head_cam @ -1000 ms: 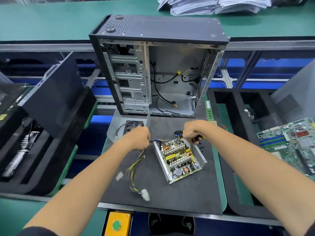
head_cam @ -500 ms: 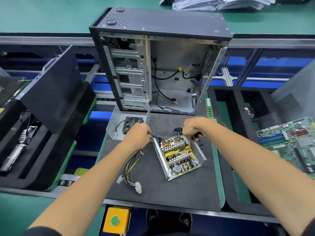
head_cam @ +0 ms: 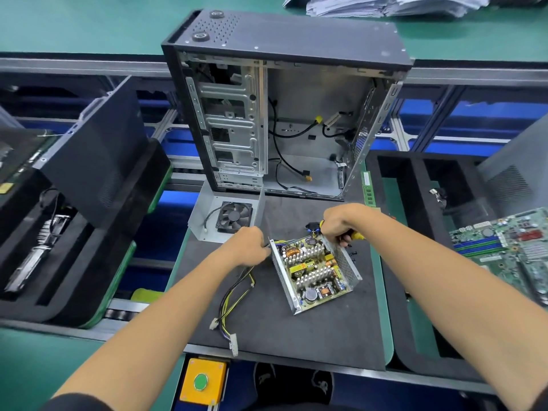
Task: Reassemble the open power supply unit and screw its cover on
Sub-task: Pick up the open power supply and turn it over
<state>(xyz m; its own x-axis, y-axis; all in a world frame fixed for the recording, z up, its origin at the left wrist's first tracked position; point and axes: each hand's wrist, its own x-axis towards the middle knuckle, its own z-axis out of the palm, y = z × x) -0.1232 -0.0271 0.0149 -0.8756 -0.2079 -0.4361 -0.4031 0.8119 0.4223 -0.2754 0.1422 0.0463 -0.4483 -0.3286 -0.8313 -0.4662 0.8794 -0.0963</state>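
Note:
The open power supply unit [head_cam: 314, 271] lies on the dark mat [head_cam: 296, 330], its circuit board bare inside the metal tray. My left hand [head_cam: 249, 246] grips the cable bundle [head_cam: 231, 304] where it leaves the unit's left corner. My right hand [head_cam: 338, 222] sits at the unit's far right corner, fingers curled round a yellow-handled screwdriver [head_cam: 357, 235]. The unit's grey cover [head_cam: 207, 212] with its black fan [head_cam: 234, 216] lies upturned just left of my left hand. A few small black screws [head_cam: 353, 255] lie right of the unit.
An empty computer case [head_cam: 284, 114] stands upright behind the mat. A motherboard [head_cam: 510, 247] lies at right beside black foam trays [head_cam: 415, 185]. A black side panel [head_cam: 95, 152] leans on trays at left. A yellow box with a green button [head_cam: 203, 381] sits below the mat.
The cable bundle has swung down and settled on the mat. My left hand has moved closer to the unit's corner. My right hand stays at the far corner.

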